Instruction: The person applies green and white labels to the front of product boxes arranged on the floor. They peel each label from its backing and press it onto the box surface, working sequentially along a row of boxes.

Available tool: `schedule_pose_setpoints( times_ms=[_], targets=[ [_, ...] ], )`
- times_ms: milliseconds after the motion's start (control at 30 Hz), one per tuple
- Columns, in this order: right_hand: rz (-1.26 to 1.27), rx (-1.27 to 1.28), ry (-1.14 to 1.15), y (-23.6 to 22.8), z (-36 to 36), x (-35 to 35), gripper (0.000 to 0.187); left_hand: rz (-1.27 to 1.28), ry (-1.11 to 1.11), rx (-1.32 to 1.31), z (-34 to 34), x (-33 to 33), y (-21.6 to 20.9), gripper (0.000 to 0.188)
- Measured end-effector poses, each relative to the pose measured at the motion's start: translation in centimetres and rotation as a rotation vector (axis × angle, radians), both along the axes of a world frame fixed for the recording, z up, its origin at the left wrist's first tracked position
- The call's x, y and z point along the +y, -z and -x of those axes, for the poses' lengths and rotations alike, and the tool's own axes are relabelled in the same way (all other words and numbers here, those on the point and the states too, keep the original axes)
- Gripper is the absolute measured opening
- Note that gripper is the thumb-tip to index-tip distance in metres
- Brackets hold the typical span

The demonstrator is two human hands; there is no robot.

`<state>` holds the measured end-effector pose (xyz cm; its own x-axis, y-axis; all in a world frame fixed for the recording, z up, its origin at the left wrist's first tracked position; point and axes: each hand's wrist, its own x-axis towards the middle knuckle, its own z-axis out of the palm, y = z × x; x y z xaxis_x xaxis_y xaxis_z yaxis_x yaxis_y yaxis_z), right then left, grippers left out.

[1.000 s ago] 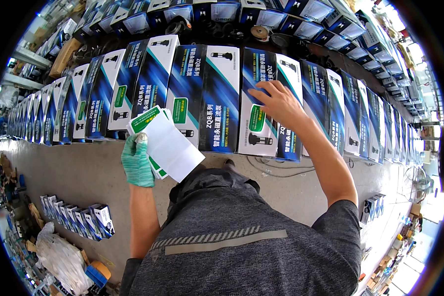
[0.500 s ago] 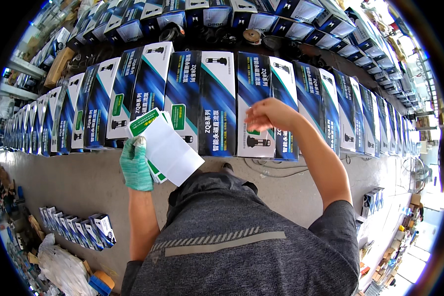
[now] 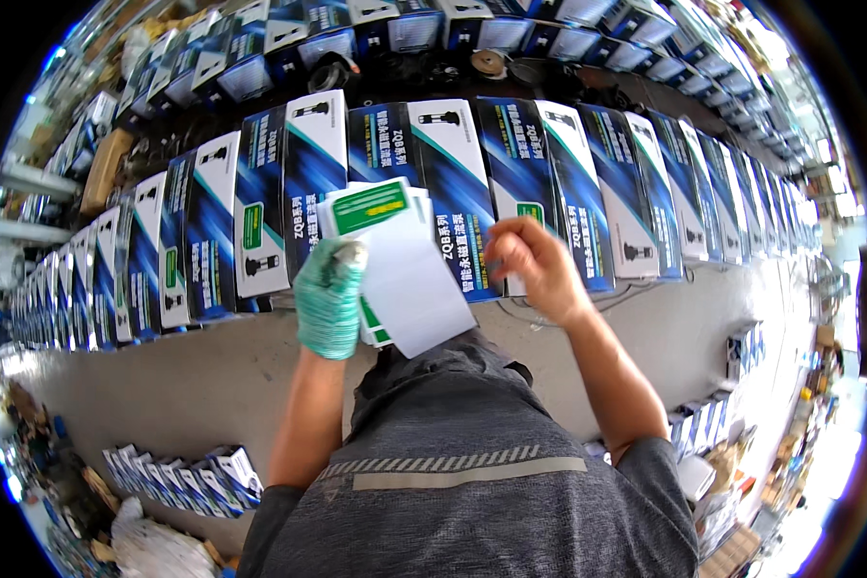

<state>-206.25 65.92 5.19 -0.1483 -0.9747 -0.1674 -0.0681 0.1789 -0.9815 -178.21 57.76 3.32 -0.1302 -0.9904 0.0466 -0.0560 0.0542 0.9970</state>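
My left hand [image 3: 328, 301], in a pale green knitted glove, is closed on a stack of label sheets [image 3: 416, 289]. The sheets fan out in front of a carton; a blank white one is on top, and green-and-white labels show behind it. My bare right hand [image 3: 541, 275] hovers at the near end of a blue, black and white carton [image 3: 512, 144]. Its fingers are loosely bent and apart, slightly blurred, with nothing visible in them. Just above them, a green label [image 3: 530, 210] lies on that carton's white part. Another green label [image 3: 251, 227] sits on a carton further left.
The cartons stand in a long row curving away to both sides. More cartons [image 3: 414, 34] are stacked behind, with dark coiled parts [image 3: 332, 75] between. Small boxes [image 3: 188, 482] stand on the floor at lower left, near clear plastic wrapping [image 3: 159, 544]. Cables [image 3: 636, 289] lie below the row.
The view has shifted leftward along the row. My left hand and the sheets now sit further right in view, closer to my right hand, which has come lower and nearer my body.
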Motion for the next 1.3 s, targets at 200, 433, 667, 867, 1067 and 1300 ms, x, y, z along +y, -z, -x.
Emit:
schedule_pose_setpoints(
  times_ms=[200, 433, 667, 867, 1067, 1300],
  targets=[
    [-0.171, 0.153, 0.272, -2.4, -8.1, 5.7, 0.034, -0.17, 0.397, 0.219, 2.9, 0.1, 2.0, 0.015],
    [0.036, 0.175, 1.211, 0.5, -8.6, 19.0, 0.017, -0.167, 0.858, 0.298, 6.1, 4.1, 0.8, 0.025],
    [0.35, -0.529, 1.009, 1.7, -14.7, 23.8, 0.043, 0.185, 1.073, 0.158, 9.8, 15.0, 0.2, 0.085],
    [0.493, -0.395, 1.149, 3.8, -16.9, 38.3, 0.032, -0.328, 1.386, 0.005, 12.2, 25.7, 1.5, 0.1],
    [0.459, -0.269, 1.431, 5.8, -19.5, 52.1, 0.037, -0.522, 1.706, -0.282, 13.8, 40.2, 0.9, 0.062],
    [0.54, -0.544, 2.031, 5.5, -24.6, 64.0, 0.02, -0.499, 2.043, -0.446, 16.0, 55.4, 2.1, 0.059]
  ],
)
